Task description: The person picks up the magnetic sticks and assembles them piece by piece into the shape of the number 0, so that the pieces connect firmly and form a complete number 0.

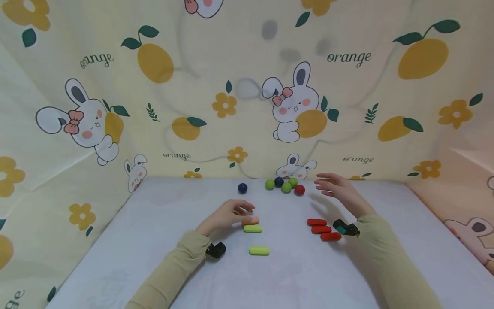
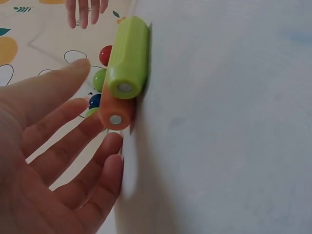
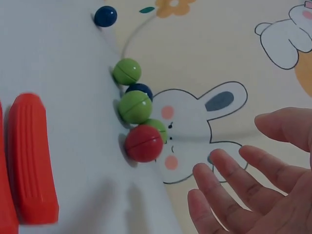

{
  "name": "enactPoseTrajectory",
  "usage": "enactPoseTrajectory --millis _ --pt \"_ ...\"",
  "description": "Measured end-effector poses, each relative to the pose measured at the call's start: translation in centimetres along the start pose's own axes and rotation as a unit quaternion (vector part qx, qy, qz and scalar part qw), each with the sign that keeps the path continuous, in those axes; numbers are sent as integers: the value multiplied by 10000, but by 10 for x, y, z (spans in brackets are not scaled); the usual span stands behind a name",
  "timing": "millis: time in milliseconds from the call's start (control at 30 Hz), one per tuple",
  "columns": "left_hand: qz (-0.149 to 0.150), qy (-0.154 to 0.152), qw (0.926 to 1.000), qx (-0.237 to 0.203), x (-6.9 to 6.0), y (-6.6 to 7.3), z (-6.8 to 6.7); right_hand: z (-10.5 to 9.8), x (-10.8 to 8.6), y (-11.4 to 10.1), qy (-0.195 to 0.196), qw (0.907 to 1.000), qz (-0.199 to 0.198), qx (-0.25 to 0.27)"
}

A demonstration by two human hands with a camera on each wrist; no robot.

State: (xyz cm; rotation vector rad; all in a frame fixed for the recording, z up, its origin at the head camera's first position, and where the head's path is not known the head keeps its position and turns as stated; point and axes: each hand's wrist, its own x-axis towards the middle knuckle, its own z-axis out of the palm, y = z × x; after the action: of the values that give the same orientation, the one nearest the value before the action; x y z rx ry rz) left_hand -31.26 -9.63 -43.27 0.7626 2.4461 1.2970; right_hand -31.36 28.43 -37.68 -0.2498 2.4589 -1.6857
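A person's left arm [image 1: 164, 274] and right arm [image 1: 397, 266], both in long beige sleeves [image 1: 185, 253], reach forward and angle inward. The left hand [image 1: 227, 213] is low, fingers [image 2: 105, 185] pointing right, gently bent and slightly spread, with the left thumb [image 2: 53, 90] held apart from them. The right hand [image 1: 341, 192] is farther forward, well apart from the left, its fingers pointing left, loosely bent, the right thumb [image 3: 287, 127] separate, the palm holding nothing.

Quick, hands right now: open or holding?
Left hand: open, at the orange stick, not gripping it.
Right hand: open, holding nothing.
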Motion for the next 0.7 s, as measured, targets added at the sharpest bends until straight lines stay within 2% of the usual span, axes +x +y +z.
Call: enactPoseTrajectory --millis 133,300,700 --pt "-111 -12 9999 91 1 0 2 5 7 2 -36 10000 -9 20" --pt "-77 25 9998 175 1 -1 3 11 19 5 -30 10000 -2 59" --pt "-4 -97 9993 366 3 -5 5 18 39 14 36 9999 93 -43"
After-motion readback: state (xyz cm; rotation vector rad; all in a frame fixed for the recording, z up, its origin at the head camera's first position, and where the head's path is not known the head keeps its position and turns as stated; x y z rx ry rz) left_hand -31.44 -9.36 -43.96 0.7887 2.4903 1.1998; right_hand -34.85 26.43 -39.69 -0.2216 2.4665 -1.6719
